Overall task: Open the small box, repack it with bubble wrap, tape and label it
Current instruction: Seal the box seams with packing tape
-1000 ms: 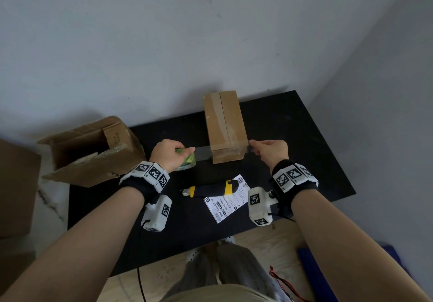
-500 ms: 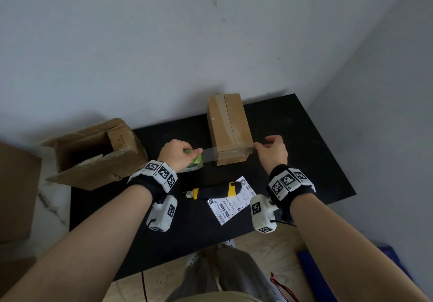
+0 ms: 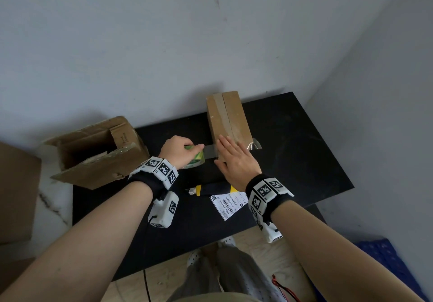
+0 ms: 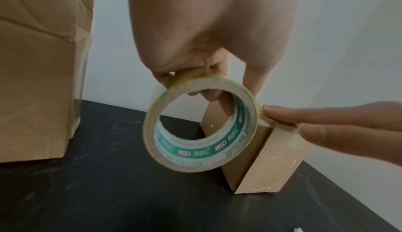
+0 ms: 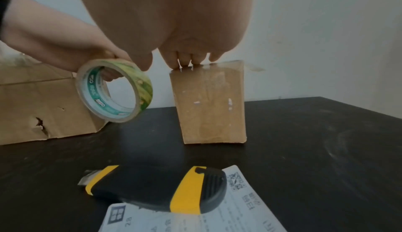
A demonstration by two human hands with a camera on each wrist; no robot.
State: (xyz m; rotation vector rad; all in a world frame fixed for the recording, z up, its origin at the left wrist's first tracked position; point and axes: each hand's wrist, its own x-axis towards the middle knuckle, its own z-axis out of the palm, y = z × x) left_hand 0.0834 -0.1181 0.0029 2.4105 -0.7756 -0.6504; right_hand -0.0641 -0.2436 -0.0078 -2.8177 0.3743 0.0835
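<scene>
Fingers of left hand [image 3: 179, 148] grip one tape roll [image 4: 201, 125]; right hand [image 3: 235, 161] lies flat on one small box [image 3: 228, 116].

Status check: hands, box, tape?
Left hand grips tape roll. Right hand flat, pressing strip onto box. Strip uncut. Nothing in the way.

Small box [image 3: 228, 119] upright at worktop [image 3: 304, 161] centre, open carton [image 3: 93, 151] blocking 9 o'clock, utility knife [image 3: 206, 189] and label [image 3: 228, 204] lying at 6 o'clock, stretched tape [image 3: 210, 148] barring the gap between tape roll [image 3: 195, 160] and box, bare worktop from 1 to 4 o'clock.
</scene>
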